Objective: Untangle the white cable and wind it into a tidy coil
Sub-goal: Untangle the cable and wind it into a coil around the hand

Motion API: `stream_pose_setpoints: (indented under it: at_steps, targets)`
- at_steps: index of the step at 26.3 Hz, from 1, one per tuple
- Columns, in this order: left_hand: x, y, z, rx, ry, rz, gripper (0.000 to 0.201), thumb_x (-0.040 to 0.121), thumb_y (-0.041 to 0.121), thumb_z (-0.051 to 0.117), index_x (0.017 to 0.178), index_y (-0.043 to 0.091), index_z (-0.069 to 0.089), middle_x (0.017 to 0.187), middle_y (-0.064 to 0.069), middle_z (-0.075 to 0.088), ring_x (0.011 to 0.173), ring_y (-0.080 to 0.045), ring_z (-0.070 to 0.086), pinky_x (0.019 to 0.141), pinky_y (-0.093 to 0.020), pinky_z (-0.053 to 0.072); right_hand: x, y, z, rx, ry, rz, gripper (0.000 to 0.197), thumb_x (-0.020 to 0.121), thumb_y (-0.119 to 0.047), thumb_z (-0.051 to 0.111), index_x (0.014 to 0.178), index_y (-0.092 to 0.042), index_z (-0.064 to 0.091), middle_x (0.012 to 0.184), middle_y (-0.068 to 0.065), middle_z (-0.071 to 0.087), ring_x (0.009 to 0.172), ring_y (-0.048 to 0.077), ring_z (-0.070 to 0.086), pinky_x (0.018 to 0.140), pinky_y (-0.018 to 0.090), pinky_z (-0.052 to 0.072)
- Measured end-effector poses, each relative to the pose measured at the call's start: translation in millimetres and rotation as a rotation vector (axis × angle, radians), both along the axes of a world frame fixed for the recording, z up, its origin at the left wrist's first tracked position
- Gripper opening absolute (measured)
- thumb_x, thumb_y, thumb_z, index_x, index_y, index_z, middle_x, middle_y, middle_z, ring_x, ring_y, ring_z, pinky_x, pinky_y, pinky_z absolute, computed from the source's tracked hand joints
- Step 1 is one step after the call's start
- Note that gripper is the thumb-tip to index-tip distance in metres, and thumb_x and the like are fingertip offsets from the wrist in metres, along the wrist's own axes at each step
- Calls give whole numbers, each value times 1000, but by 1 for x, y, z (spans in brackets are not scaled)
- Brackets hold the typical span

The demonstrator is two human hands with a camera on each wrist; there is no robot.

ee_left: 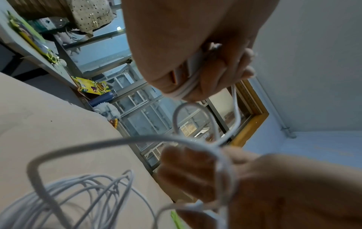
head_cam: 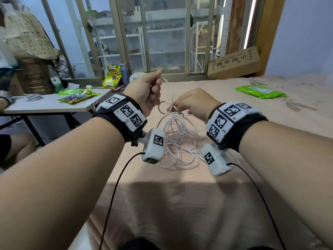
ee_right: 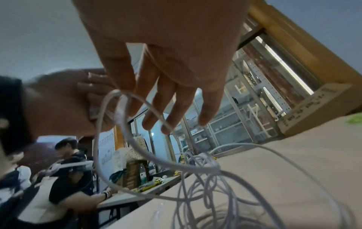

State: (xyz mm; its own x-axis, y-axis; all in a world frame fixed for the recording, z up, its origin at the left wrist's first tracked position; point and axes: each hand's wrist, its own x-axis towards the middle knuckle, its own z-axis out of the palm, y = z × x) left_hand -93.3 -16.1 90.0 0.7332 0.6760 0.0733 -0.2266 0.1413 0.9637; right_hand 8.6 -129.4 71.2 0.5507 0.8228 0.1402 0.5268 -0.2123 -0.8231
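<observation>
The white cable (head_cam: 180, 141) lies mostly as a loose tangle of loops on the peach bedsheet (head_cam: 180, 195), below and between both hands. My left hand (head_cam: 155, 91) is raised above it and grips a few small turns of cable (ee_left: 188, 86) in a fist, with a loop hanging beneath. A strand arcs from that fist down to my right hand (head_cam: 175, 107), which pinches it between thumb and forefinger (ee_right: 125, 93); the other right fingers (ee_right: 168, 108) stretch out loosely. From the pinch, strands drop into the tangle (ee_right: 205, 186).
A folding table (head_cam: 45, 105) with snack bags and a bottle stands to the left, where another person (ee_right: 64, 178) sits. A green packet (head_cam: 259, 91) lies on the bed at right. A cardboard box (head_cam: 234, 64) leans by the sliding window. Black camera wires (head_cam: 115, 186) hang from my wrists.
</observation>
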Motion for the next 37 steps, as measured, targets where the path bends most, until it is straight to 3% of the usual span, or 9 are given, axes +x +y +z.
stream_pose_setpoints:
  at_steps: [5, 12, 16, 19, 22, 30, 32, 35, 37]
  targets:
    - [-2, 1, 10, -75, -101, -46, 40, 96, 33, 50, 59, 19, 46, 38, 9, 39, 31, -4, 27, 36, -17, 20, 3, 3, -14, -8, 50, -32, 18, 87, 4, 57, 93, 18, 66, 60, 19, 60, 41, 18, 60, 56, 30, 54]
    - [0, -2, 32, -342, -394, -29, 31, 98, 25, 48, 72, 11, 56, 49, 5, 51, 36, -4, 42, 42, -11, 34, 16, 6, -30, -380, -268, 14, 25, 88, -15, 57, 109, -8, 71, 82, 5, 71, 64, 15, 65, 61, 25, 52]
    - [7, -8, 27, -328, -363, -50, 27, 99, 18, 46, 77, 8, 58, 52, 3, 56, 39, -6, 51, 41, -13, 40, 8, 15, -24, -141, -274, -58, 37, 80, -2, 57, 114, -12, 69, 108, -1, 69, 99, 18, 64, 93, 33, 52]
    - [12, -15, 23, -280, -295, -51, 28, 100, 17, 42, 77, 9, 57, 51, 5, 54, 38, -4, 48, 41, -12, 36, 0, 21, -11, 158, -92, -107, 49, 77, 0, 58, 126, -8, 59, 116, 2, 65, 108, 21, 60, 100, 41, 48]
    - [13, -23, 21, -257, -231, -52, 31, 101, 17, 39, 75, 9, 55, 52, 5, 52, 37, -4, 46, 38, -12, 34, -8, 21, 3, 405, 100, -160, 33, 80, 0, 57, 111, -8, 65, 103, 17, 69, 92, 29, 65, 90, 50, 52]
    - [8, -24, 22, -260, -152, -60, 30, 100, 20, 41, 72, 13, 48, 49, 4, 51, 36, -4, 46, 35, -13, 35, -17, 9, 14, 642, 652, -31, 40, 87, 5, 34, 104, -6, 69, 87, 21, 63, 52, 26, 60, 50, 28, 52]
    - [5, -25, 24, -285, -149, -135, 31, 99, 23, 42, 70, 14, 47, 50, 5, 49, 36, -4, 44, 34, -13, 33, -13, 13, 8, 519, 466, -87, 38, 92, 0, 36, 110, -11, 68, 77, 16, 61, 38, 22, 53, 48, 31, 50]
    - [1, -32, 28, -303, -154, -262, 32, 97, 25, 46, 68, 12, 49, 51, 4, 51, 37, -4, 46, 34, -14, 35, -15, 13, -2, 204, 39, -112, 31, 92, -2, 42, 73, -15, 63, 67, 11, 63, 28, 15, 47, 41, 29, 45]
    - [3, -36, 30, -317, -201, -258, 28, 97, 22, 48, 72, 10, 54, 56, 2, 57, 41, -6, 52, 39, -15, 40, -18, 13, -5, 165, -27, -100, 34, 90, -6, 48, 59, -19, 56, 62, 10, 62, 38, 19, 52, 45, 33, 47]
